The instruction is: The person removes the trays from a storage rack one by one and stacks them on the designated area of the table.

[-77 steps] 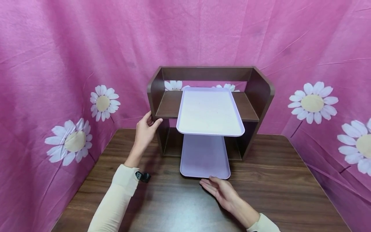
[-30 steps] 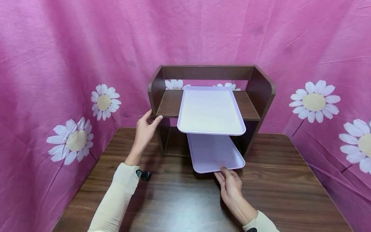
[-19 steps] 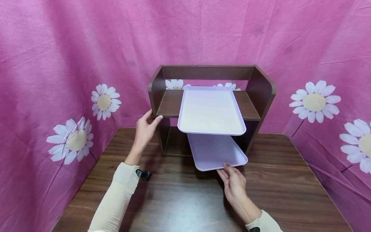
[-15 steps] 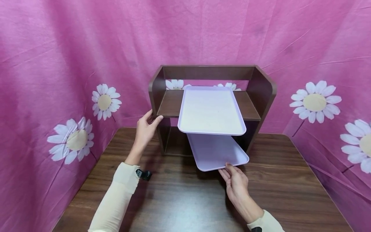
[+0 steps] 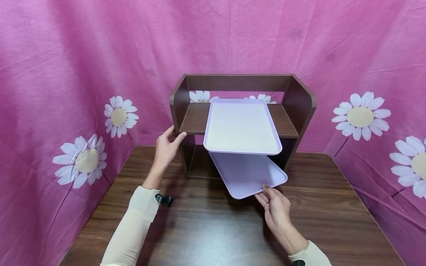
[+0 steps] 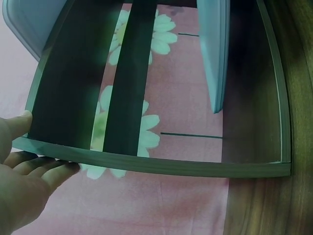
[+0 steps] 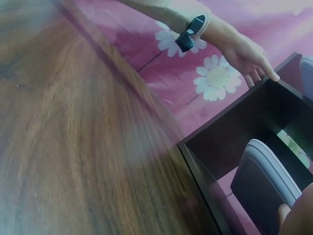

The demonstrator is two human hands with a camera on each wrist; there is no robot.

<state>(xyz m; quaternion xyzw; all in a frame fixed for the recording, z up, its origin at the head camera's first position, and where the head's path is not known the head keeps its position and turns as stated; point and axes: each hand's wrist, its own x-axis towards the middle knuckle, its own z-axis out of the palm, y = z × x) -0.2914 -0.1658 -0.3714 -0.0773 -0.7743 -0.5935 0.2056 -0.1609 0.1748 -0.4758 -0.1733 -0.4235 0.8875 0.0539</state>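
Lower tray point(image 5: 249, 173), round-cornered, probably plastic

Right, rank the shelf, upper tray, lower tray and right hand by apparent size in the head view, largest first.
Shelf
Upper tray
Lower tray, its visible part only
Right hand

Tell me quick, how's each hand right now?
Left hand: closed, gripping the shelf by its left side.
Right hand: closed, pinching the lower tray by its front edge.

Lower tray point(image 5: 247, 173) — swung askew rightward, right hand point(image 5: 277, 207) with it.
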